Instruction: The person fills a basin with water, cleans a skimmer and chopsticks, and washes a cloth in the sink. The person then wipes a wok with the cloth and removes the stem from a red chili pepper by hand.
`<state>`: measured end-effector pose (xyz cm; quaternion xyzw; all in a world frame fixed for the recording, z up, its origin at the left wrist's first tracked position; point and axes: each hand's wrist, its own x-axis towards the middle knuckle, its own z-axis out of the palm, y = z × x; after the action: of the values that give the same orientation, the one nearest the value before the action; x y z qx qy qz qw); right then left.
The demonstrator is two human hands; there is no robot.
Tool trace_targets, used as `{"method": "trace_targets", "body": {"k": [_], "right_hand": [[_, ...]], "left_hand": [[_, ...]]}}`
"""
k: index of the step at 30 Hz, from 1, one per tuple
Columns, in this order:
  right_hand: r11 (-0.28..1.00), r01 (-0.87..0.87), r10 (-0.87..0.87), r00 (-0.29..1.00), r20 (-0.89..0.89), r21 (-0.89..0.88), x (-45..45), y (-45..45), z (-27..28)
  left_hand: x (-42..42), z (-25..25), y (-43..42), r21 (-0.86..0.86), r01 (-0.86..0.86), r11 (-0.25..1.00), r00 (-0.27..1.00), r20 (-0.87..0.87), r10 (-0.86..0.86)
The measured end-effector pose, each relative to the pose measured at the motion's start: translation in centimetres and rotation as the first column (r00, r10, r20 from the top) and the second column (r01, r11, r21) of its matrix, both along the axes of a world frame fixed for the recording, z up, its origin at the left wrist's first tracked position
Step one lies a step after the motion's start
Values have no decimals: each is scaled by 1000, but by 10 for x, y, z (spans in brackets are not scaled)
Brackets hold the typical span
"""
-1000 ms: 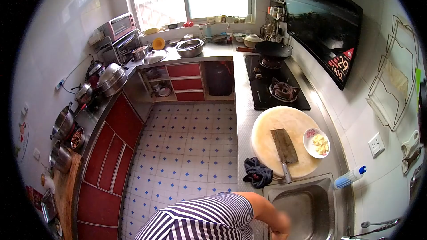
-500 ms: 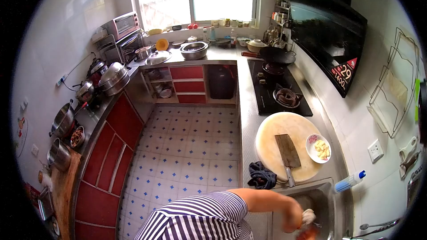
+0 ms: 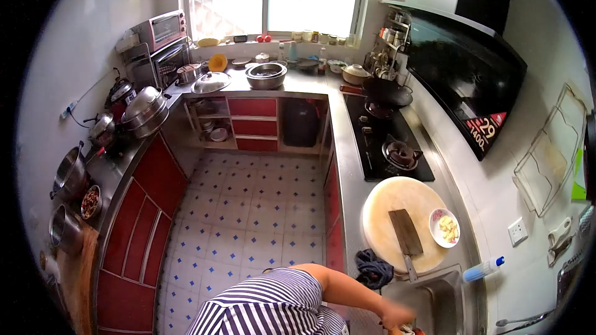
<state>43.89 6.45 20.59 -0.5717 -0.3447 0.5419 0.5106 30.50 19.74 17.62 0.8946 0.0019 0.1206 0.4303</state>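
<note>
My left hand point(image 3: 396, 316) reaches over the near edge of the metal sink point(image 3: 434, 301), low in the head view. Its fingers are curled and smeared by motion. At the fingertips shows a small whitish and red thing point(image 3: 406, 329), cut by the bottom edge and too blurred to name. My right hand is out of sight. Beyond the sink, a cleaver point(image 3: 406, 232) lies on a round cutting board point(image 3: 385, 211). A white bowl point(image 3: 436, 236) with pale yellow pieces sits on the board's right side. A dark cloth point(image 3: 372, 268) is bunched beside the board.
A blue-capped bottle point(image 3: 483, 269) leans at the sink's right rim. Past the board is a black gas stove point(image 3: 385, 142) with a wok point(image 3: 385, 92). Steel pots point(image 3: 146, 111) line the left counter. Red cabinets point(image 3: 130, 242) flank the tiled floor point(image 3: 248, 211).
My left hand has moved down and slightly left, nearer the bottom edge, with the whitish and red thing. The view has shifted, so the board and sink appear lower.
</note>
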Motion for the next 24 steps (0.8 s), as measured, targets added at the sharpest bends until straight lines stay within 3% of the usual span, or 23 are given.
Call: {"method": "trace_targets", "body": {"k": [1,2,4,5,8,10,12,14,16,18,21,23,24], "right_hand": [[997,-2,5,999,-46,76,-20,-1,10],[990,-6,18,996,-90,141,-40,-1,15],[975,9,35,981,-193,223,-86,12,19],[978,42,16,962,-273,206,-112,25,19],[954,-211,243,960,-136,214,-181,79,18],[905,-391,352,910,221,166,-227,113,21],[896,-435,403,882,246,90,-267,151,15],[856,-513,477,727,494,-71,-311,179,32],[822,-569,454,617,643,-34,-347,204,37],[814,-579,455,598,660,-36,-379,227,43],[752,-649,299,492,817,116,-421,254,49],[616,-746,112,400,910,252,-448,271,55],[578,-774,150,413,898,259,-457,285,49]], "left_hand": [[-18,9,7,-407,-24,913,980,-191,-60],[-44,23,16,-405,-22,914,982,-182,-58],[-116,70,30,-721,3,693,989,-101,-109],[-146,71,36,-737,-2,676,997,-53,-55],[-239,92,58,-789,-50,612,994,22,110],[-278,50,85,-780,-240,578,951,-69,303],[-333,45,104,-739,-315,596,922,-90,376],[-381,43,117,-669,-410,619,868,-78,491],[-428,41,130,-564,-501,656,805,-25,593],[-469,56,132,-295,-708,641,661,42,749],[-507,70,137,-278,-803,527,526,85,846],[-526,79,144,-232,-858,458,466,23,885],[-535,85,149,-199,-873,445,459,-30,888]]}}
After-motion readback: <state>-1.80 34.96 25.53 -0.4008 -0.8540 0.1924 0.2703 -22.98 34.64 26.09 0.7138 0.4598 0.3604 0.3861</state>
